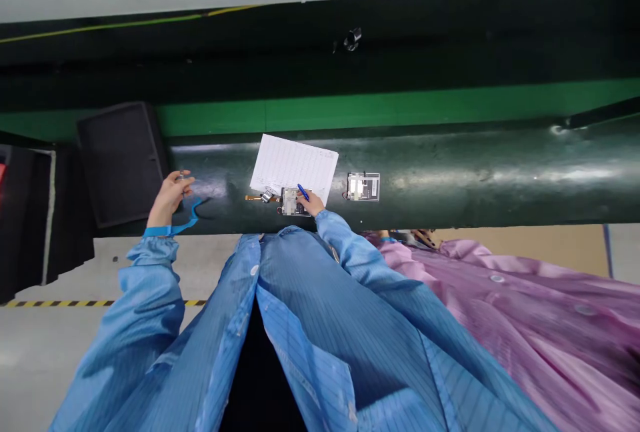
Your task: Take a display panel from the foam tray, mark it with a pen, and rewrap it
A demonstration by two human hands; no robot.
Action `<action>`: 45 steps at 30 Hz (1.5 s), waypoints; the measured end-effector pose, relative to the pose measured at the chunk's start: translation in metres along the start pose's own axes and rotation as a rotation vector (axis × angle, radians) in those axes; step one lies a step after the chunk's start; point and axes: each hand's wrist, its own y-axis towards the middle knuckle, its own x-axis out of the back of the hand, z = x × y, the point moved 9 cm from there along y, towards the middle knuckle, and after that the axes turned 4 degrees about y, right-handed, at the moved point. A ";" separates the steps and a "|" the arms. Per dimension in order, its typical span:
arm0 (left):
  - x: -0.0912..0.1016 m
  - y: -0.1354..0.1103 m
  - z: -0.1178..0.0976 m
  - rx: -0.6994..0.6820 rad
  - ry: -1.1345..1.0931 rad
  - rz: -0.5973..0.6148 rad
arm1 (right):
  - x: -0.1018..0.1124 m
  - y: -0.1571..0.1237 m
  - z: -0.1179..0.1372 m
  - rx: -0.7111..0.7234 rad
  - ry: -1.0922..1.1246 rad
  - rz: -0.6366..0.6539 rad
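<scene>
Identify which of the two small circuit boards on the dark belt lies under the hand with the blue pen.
The left board, beside the paper sheet, under the right hand; the other board lies untouched further right.

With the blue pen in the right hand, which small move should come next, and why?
Probably bring the pen tip up onto the white sheet. The right hand holds it just below the sheet's lower edge, over a small board, so the tip is not clearly on the paper. The left hand is apart, pinching something small.
</scene>
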 end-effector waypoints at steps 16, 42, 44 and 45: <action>-0.234 -0.061 -0.007 -0.503 0.557 0.205 | 0.009 -0.068 -0.048 0.001 0.536 -0.194; -0.149 0.011 -0.040 -0.501 0.876 0.198 | 0.058 -0.159 0.025 0.270 1.210 -0.447; -0.158 0.001 -0.057 -0.580 0.781 0.262 | 0.052 -0.159 0.031 0.223 1.064 -0.399; -0.166 -0.007 -0.066 -0.627 0.725 0.328 | 0.047 -0.157 0.033 0.193 0.982 -0.370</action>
